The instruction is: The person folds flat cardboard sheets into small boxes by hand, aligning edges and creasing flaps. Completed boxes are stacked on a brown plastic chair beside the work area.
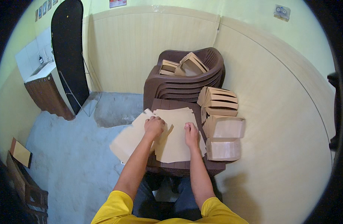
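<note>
My left hand (154, 127) is closed on a flat brown cardboard sheet (128, 140), which juts out past the left side of the brown table and looks slightly blurred. In front of me lies a stack of flat cardboard blanks (175, 145) with notched edges. Over the right part of this stack is my right hand (192, 134), its fingers curled in; what they hold, if anything, is hidden. A dark shadow falls on the top blank between my hands.
Folded cardboard boxes (223, 127) line the table's (167, 168) right side, by the wall. More open boxes (192, 65) sit on stacked brown plastic chairs (186, 84) behind. A black ironing board (69, 48) leans at the back left, near a sink counter (41, 72).
</note>
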